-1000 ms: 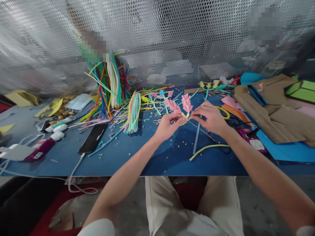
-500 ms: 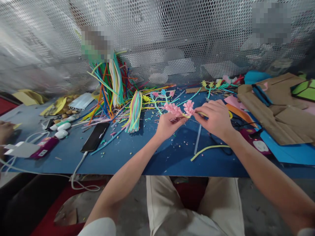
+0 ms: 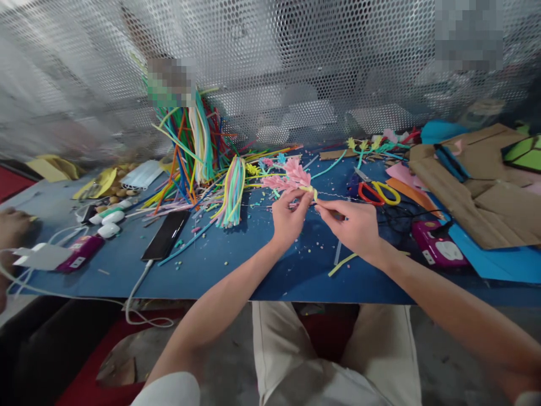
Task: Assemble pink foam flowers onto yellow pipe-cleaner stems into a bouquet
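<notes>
My left hand (image 3: 288, 217) pinches the stem end of two pink fringed straw flowers (image 3: 291, 175), which point up and left above the blue table (image 3: 236, 265). Just to its right, my right hand (image 3: 354, 224) holds the thin yellow stem (image 3: 313, 194) at the base of the flowers, fingertips almost touching the left hand. A loose yellow straw (image 3: 340, 264) and a pale straw (image 3: 337, 252) lie on the table under my right wrist.
A bundle of coloured straws (image 3: 198, 146) stands at the back left, with a pastel bunch (image 3: 231, 192) beside it. Red-and-yellow scissors (image 3: 377, 193) lie right of my hands, a black phone (image 3: 164, 234) to the left. Brown cardboard (image 3: 469, 180) fills the right. Another person's hand (image 3: 10, 225) rests at the far left.
My right hand has dropped lower and nearer, uncovering the scissors. The pink flowers tilted over to the left. My hands sit closer together.
</notes>
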Demonstrator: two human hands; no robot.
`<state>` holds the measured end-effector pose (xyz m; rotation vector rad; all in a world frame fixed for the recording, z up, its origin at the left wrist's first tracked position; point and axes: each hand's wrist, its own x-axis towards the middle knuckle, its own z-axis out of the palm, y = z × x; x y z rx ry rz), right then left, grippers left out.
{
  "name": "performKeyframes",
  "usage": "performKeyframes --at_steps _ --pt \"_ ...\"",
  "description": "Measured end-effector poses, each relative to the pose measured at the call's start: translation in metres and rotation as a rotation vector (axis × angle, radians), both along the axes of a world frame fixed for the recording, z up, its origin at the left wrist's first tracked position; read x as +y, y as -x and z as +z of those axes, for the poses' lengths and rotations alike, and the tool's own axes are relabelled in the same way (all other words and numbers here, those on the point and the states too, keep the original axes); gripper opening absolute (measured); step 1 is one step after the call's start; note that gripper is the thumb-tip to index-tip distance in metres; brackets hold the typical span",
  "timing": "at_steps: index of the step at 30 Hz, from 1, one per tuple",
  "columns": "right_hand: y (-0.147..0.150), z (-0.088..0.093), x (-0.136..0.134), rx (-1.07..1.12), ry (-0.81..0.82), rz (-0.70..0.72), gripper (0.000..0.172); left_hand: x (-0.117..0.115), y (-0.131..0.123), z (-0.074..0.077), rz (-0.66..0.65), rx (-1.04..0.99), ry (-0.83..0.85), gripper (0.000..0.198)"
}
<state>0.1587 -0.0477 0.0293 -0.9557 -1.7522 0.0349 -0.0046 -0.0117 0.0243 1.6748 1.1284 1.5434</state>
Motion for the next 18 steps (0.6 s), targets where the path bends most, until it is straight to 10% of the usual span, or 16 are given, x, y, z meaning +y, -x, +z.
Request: performKeyframes --at_steps 7,18 --pt "0.008 -0.011 0.005 0.232 0.164 0.044 0.015 0.003 -0.003 -0.004 -0.212 -0.374 0.220 0.032" --pt "0.003 -0.014 0.011 0.391 0.313 0.067 0.015 -0.002 -0.003 0.003 -0.356 -0.376 0.208 0.027"
